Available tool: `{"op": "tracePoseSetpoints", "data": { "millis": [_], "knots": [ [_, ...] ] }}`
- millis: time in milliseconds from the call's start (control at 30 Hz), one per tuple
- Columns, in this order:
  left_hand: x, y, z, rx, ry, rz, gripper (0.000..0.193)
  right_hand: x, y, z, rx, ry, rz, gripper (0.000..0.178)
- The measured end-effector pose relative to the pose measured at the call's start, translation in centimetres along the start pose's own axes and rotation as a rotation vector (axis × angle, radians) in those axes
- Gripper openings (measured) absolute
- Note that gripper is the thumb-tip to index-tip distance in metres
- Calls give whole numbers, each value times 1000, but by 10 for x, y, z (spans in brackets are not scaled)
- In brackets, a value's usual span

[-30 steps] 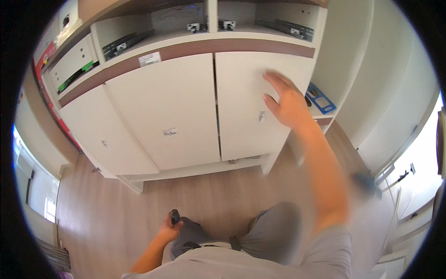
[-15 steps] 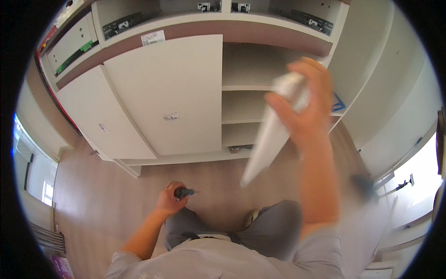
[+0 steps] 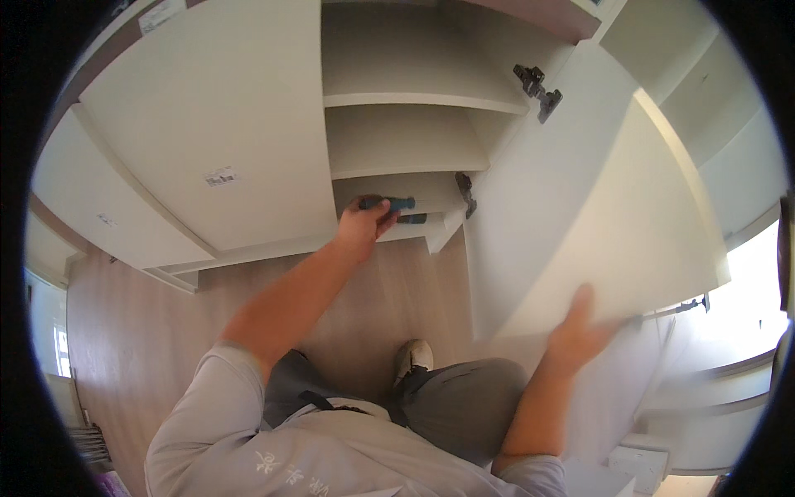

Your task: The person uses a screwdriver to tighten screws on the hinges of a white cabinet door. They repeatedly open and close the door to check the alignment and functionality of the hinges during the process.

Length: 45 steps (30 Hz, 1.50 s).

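My left hand (image 3: 362, 231) is closed around a teal-handled screwdriver (image 3: 401, 203) in front of the lowest opening of the white cabinet (image 3: 418, 100). Just below it, a second dark teal handle (image 3: 412, 219) shows by my fingers; whether I hold it too is hard to tell. On the right, the white cabinet door (image 3: 530, 224) stands swung out, with my right hand (image 3: 577, 333) gripping its lower edge. The thumb lies on the door's face, and the other fingers are partly hidden and blurred. An upper hinge (image 3: 538, 92) and a lower hinge (image 3: 466, 195) sit along the door's inner edge.
Two closed white doors, a wide one (image 3: 215, 124) and a narrower one (image 3: 108, 199), cover the cabinet's left side. Wood-look floor (image 3: 248, 311) lies below. My shoe (image 3: 413, 358) rests near the middle. White panels (image 3: 696, 83) stand at the far right.
My left hand has moved from near my lap up to the lowest cabinet opening. The door has swung wide to the right, and my right hand has shifted down to its lower edge.
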<state>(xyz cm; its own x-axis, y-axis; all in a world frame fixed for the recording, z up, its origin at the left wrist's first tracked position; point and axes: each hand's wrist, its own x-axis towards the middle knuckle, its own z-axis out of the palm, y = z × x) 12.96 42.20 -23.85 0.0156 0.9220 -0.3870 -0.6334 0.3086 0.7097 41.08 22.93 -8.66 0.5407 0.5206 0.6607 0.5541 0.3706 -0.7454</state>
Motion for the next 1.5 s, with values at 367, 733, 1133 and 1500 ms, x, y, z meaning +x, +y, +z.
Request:
{"op": "tracePoseSetpoints", "data": {
  "millis": [367,733,1133,1500],
  "knots": [
    [61,-17,9,-112,-19,-100,29,11,29,-12,17,100,-101,41],
    [68,-14,10,-166,-18,-69,26,13,42,-17,-54,72,-202,41],
    [71,-19,8,-169,-25,-39,29,13,28,-14,34,58,-99,52],
    [73,-21,3,-140,-65,-18,33,12,33,-18,12,62,-84,54]
  ]
}}
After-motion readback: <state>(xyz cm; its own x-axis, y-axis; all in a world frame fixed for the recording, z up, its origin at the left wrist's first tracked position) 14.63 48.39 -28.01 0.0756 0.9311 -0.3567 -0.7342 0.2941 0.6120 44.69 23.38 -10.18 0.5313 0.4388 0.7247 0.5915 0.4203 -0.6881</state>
